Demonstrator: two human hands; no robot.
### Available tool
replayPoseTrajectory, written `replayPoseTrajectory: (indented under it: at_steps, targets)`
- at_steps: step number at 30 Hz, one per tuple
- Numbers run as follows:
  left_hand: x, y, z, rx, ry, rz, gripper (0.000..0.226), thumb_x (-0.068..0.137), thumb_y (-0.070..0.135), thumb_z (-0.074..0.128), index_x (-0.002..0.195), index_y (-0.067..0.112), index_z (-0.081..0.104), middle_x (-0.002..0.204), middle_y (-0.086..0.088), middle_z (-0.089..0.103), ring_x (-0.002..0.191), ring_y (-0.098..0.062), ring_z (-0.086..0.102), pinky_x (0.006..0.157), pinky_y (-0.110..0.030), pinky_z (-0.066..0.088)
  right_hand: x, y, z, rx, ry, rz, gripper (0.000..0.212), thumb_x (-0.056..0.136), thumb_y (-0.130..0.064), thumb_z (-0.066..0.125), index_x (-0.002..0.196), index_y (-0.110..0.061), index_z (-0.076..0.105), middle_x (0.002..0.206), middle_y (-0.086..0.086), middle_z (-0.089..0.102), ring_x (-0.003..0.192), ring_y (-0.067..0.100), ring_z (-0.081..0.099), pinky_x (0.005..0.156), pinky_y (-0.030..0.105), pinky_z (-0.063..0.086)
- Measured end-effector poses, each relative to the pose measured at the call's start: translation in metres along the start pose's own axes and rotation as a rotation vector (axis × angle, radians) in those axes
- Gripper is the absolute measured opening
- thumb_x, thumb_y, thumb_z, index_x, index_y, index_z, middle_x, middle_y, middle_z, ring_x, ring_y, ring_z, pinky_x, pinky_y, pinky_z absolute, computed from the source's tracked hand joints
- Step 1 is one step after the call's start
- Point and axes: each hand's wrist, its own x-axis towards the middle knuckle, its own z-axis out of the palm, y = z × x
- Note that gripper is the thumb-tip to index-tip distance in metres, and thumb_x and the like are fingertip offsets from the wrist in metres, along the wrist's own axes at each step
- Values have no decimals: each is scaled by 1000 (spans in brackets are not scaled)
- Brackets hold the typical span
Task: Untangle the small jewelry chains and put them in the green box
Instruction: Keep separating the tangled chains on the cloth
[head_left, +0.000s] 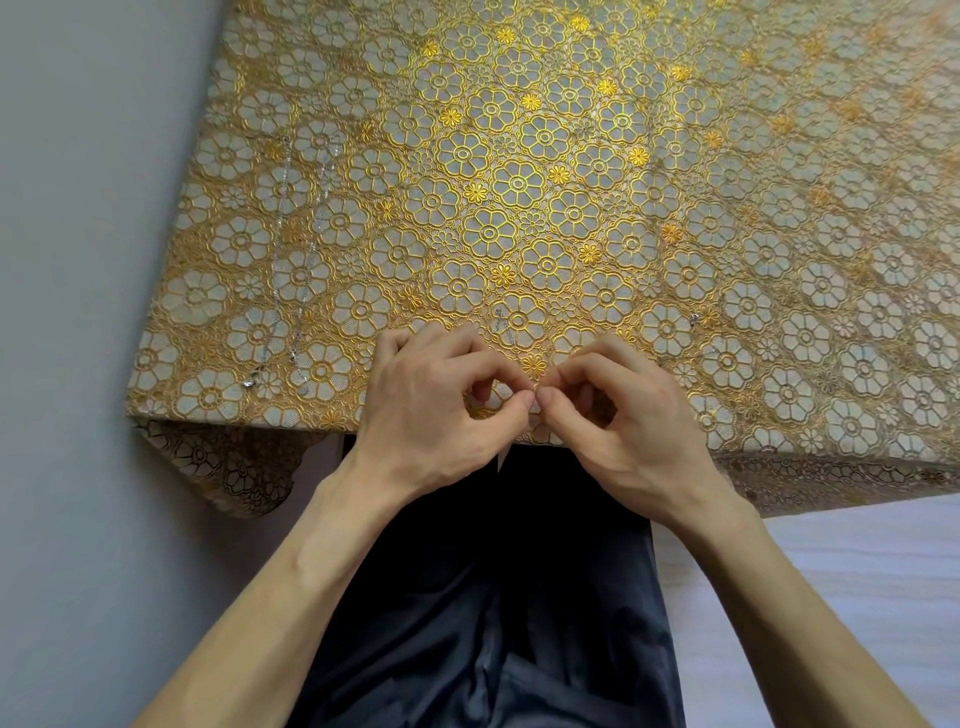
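The left hand (436, 405) and right hand (618, 410) meet at the worktop's (779, 156) six o'clock edge, each pinching thumb to forefinger on a fine chain (498, 318) that is barely visible, with silver bits showing at twelve and two o'clock. Two straightened chains (313, 244) lie at ten o'clock on the floral tablecloth (519, 182).

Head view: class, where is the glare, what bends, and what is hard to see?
Head view: glare brightens the gold tablecloth at centre, dimmer toward corners; head view: the wide lens bows the table edge; head view: silver chains at left fade into the pattern, and the fine chain pinched by left hand and right hand barely shows.
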Motion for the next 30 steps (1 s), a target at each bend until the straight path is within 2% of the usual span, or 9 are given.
replayPoseTrajectory:
  at_steps: [7,12,18,21,26,30]
  targets:
    - [0,-2,4,51,35,28,17,79,49,63,76,35,73,69,14,52,75,-9,52,80,-32,27,1,-4,-3,0,-27,45,9,86,-31,69,84,-23,72,82,-11,57,70,6,55,64,21,43]
    - [-3,-5,7,36,84,115,10,81,39,69,79,31,75,72,16,44,69,-10,52,79,-36,36,6,-8,-4,3,-78,122,12,83,-40,64,78,-29,68,79,-13,55,70,7,56,64,18,39]
    - [-5,-4,8,-5,143,135,6,81,31,76,82,26,77,72,7,55,65,-12,55,75,-41,40,4,-8,-5,26,-69,104,11,83,-41,62,77,-32,65,82,-11,58,74,7,57,65,16,39]
    - [-4,-4,8,-50,142,109,7,81,32,77,83,24,77,73,9,55,62,-8,53,76,-36,40,1,-8,-4,24,-46,99,14,84,-39,63,78,-27,66,81,-11,57,72,9,57,63,19,41]
    - [-2,-4,8,-71,93,61,10,81,38,71,82,29,75,72,12,52,63,-3,50,79,-27,36,-3,-10,-2,87,43,83,2,86,-22,71,86,-20,70,84,-12,60,72,11,59,67,17,42]
    - [-1,-3,7,-73,64,33,12,80,44,67,82,33,74,70,13,51,63,-1,49,81,-18,32,-6,-9,-2,151,52,55,10,88,-16,76,96,-21,74,87,-12,67,70,13,60,68,19,45]
